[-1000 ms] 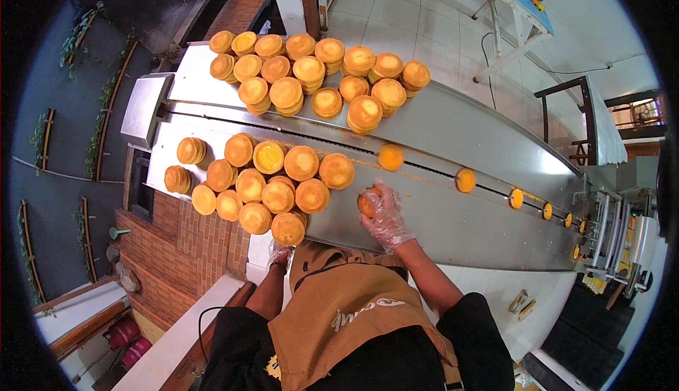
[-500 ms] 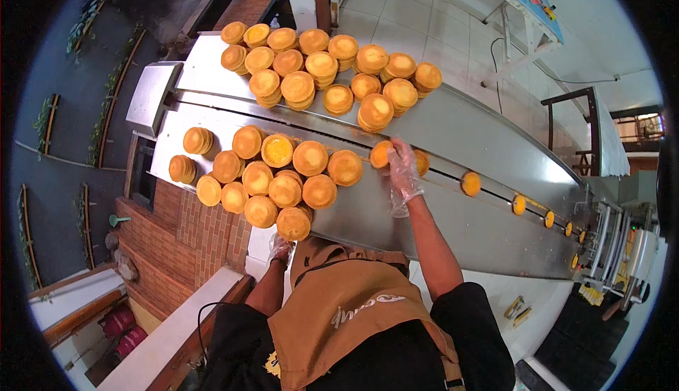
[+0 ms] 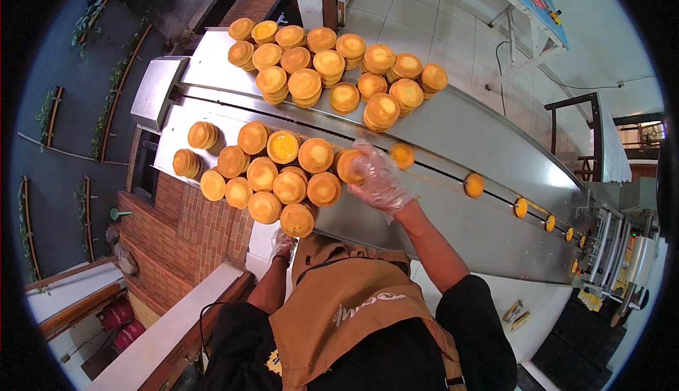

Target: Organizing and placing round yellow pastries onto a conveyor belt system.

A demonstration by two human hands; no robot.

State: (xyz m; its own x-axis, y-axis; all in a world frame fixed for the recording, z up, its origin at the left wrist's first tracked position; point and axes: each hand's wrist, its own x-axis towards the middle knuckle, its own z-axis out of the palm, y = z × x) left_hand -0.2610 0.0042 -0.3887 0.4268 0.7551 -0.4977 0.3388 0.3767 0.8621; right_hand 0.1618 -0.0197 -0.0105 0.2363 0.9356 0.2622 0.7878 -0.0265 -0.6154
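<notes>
My right hand, in a clear plastic glove, has its fingers round the edge of a round golden pastry. This pastry sits at the right end of the near group of stacked pastries; the hand hides part of it. One pastry in that group shows a bright yellow face with a fluted rim. Just beyond my right hand, a single pastry lies on the narrow conveyor line. Low at the table's near edge is my gloved left hand, below the nearest stack; its fingers are mostly hidden.
More stacks stand across the conveyor slot on the far side of the steel table. Several single pastries are spaced along the line toward a roller machine at the right. A metal box caps the left end.
My right hand has moved left from the conveyor to the near group's right-end stack. The pastry it had hold of has left the line. The following pastry has travelled left.
</notes>
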